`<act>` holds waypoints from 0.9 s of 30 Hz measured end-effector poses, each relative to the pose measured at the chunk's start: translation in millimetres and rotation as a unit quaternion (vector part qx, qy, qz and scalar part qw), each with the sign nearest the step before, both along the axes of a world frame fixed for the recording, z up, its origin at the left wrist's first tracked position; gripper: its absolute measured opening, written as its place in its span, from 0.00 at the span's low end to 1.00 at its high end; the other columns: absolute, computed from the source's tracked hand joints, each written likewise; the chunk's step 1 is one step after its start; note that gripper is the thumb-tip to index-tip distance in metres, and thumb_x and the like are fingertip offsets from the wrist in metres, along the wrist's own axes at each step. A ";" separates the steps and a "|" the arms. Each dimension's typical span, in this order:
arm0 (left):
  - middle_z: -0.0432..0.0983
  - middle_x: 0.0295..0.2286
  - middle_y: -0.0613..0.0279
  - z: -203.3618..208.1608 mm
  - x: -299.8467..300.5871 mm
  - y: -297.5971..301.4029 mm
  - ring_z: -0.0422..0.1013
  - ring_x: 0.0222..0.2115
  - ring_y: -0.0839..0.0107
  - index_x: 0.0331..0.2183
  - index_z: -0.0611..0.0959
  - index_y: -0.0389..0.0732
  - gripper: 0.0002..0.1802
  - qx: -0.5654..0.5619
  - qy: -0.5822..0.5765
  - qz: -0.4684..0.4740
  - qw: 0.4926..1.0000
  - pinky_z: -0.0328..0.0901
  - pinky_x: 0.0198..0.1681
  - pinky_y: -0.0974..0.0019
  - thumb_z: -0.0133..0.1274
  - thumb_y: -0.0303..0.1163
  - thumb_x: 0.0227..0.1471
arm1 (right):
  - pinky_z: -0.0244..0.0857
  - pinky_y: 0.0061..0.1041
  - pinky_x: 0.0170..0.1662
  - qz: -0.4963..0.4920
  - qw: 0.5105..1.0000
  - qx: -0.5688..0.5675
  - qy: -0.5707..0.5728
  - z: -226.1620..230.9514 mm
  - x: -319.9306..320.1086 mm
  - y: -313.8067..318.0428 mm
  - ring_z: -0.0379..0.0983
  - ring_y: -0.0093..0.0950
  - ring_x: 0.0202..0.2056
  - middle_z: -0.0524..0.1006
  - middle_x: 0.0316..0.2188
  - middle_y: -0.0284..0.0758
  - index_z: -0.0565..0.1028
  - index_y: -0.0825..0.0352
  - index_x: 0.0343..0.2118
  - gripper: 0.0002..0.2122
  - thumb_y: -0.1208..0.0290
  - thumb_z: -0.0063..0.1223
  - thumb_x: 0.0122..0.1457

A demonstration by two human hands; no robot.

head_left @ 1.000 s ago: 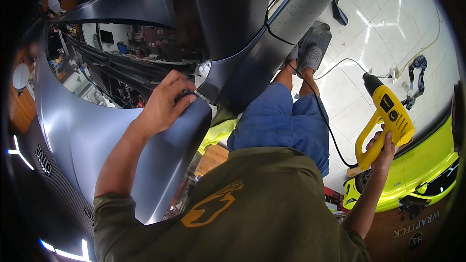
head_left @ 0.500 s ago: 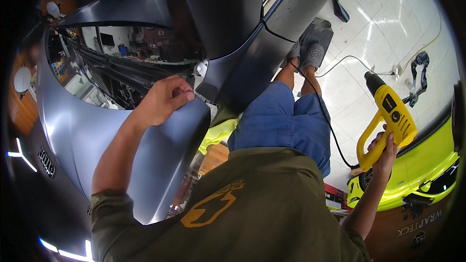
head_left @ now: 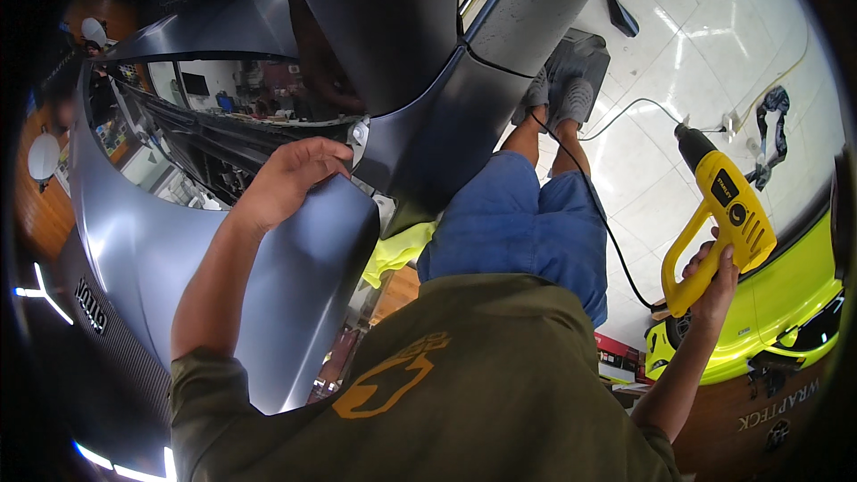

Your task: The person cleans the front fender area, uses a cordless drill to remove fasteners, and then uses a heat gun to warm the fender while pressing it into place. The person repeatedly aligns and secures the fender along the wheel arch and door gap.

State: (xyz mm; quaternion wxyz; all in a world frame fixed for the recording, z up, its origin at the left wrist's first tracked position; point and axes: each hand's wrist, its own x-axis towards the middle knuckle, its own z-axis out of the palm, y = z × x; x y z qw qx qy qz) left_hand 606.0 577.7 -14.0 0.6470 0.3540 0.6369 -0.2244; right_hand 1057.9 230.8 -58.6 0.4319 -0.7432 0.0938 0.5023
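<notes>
My left hand (head_left: 299, 180) is at the upper rear corner of a satin blue-grey car fender (head_left: 223, 259). Its fingers are bent and held together over the edge, with the thumb below them. Whatever lies between the fingertips is hidden. Out to the right, my right hand (head_left: 711, 281) is wrapped round the handle of a yellow heat gun (head_left: 728, 210). The gun's dark nozzle points up and left, away from the fender. A black cord (head_left: 596, 187) runs from the handle's base past my legs.
A dark grey car door (head_left: 437, 138) stands beside the fender, with the open engine bay (head_left: 210, 129) to the left. My feet are on a dark step (head_left: 580, 58) on the tiled floor (head_left: 661, 62). A bright yellow-green car (head_left: 759, 308) and a black strip (head_left: 772, 129) are to the right.
My left hand's fingers have straightened from a raised pinch and now lie lower along the fender's edge. The heat gun has shifted slightly right and down. The view has turned a little.
</notes>
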 end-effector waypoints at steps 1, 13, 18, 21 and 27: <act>0.76 0.34 0.66 -0.4 -1.7 -1.9 0.69 0.38 0.78 0.39 0.80 0.37 0.11 0.013 -0.003 -0.009 1.000 0.61 0.47 0.75 0.48 0.27 0.56 | 0.65 0.18 0.22 0.004 1.000 0.002 0.000 0.2 -1.4 0.1 0.69 0.19 0.19 0.71 0.25 0.31 0.65 0.71 0.52 0.22 0.56 0.45 0.65; 0.72 0.26 0.68 -1.7 3.9 2.7 0.63 0.30 0.80 0.30 0.81 0.37 0.10 -0.007 0.044 -0.095 0.995 0.58 0.38 0.75 0.45 0.30 0.51 | 0.65 0.18 0.22 0.021 1.000 -0.011 -0.012 -1.6 1.9 -3.0 0.68 0.19 0.19 0.70 0.24 0.30 0.66 0.71 0.51 0.21 0.56 0.43 0.66; 0.66 0.21 0.73 -2.9 3.8 -0.1 0.57 0.24 0.82 0.27 0.79 0.38 0.14 0.026 0.036 -0.194 0.980 0.55 0.30 0.74 0.49 0.38 0.58 | 0.64 0.18 0.22 0.024 0.999 -0.010 -0.022 -3.9 1.3 -3.9 0.68 0.19 0.19 0.69 0.24 0.31 0.65 0.71 0.51 0.21 0.56 0.42 0.66; 0.61 0.18 0.77 -1.0 -0.8 -2.8 0.54 0.22 0.82 0.22 0.75 0.40 0.20 0.032 0.059 -0.267 0.961 0.53 0.26 0.70 0.50 0.44 0.59 | 0.65 0.19 0.22 0.029 0.999 -0.003 -0.021 -4.1 1.4 -6.5 0.69 0.20 0.20 0.70 0.24 0.32 0.65 0.71 0.51 0.21 0.56 0.42 0.66; 0.62 0.18 0.56 -4.0 -1.0 -6.1 0.58 0.21 0.68 0.23 0.72 0.32 0.25 0.087 0.076 -0.347 0.931 0.59 0.29 0.62 0.49 0.46 0.58 | 0.65 0.19 0.22 0.049 0.997 0.022 -0.047 -3.0 -0.1 -5.3 0.68 0.19 0.20 0.70 0.24 0.31 0.65 0.72 0.51 0.21 0.57 0.41 0.67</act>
